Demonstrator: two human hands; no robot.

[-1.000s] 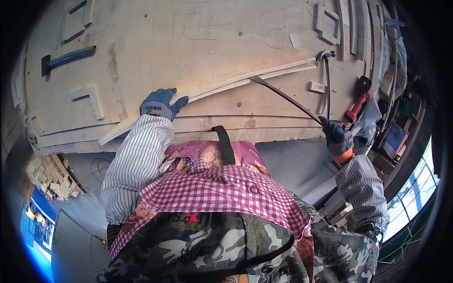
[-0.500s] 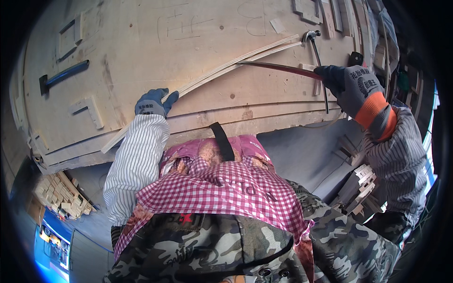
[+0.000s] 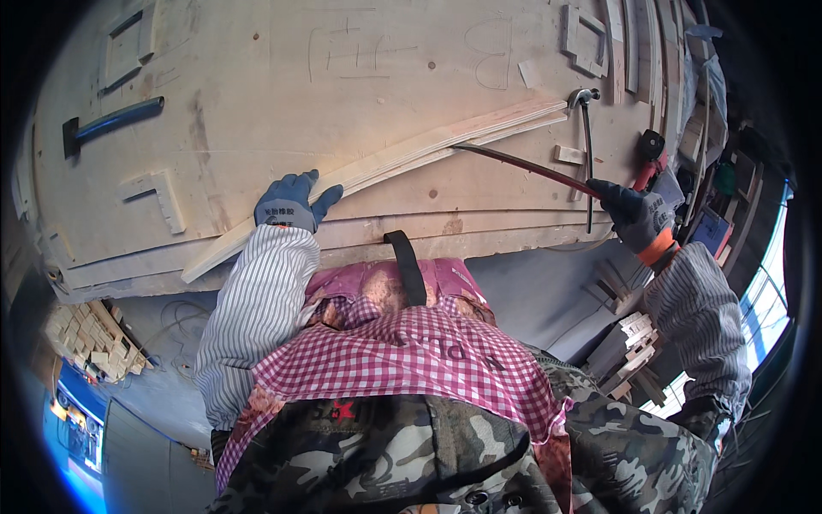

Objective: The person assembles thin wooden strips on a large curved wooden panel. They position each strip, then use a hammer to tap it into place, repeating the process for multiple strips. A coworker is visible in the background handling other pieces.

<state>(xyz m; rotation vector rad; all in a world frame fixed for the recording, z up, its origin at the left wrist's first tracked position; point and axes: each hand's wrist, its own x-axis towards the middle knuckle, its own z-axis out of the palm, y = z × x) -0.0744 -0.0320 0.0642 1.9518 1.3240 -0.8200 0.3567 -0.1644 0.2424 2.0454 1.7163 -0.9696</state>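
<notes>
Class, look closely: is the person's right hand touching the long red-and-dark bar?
Touching: the head view shows the gloved right hand closed around the near end of the bar.

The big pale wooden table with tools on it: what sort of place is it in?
Probably a woodworking shop: a dark-headed blue-handled hammer and long pale wooden strips lie on the table, and pale wooden blocks are piled at lower left.

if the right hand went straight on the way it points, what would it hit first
Likely the claw hammer's handle, just ahead of the right hand, though it might pass above; depth is unclear.
</notes>
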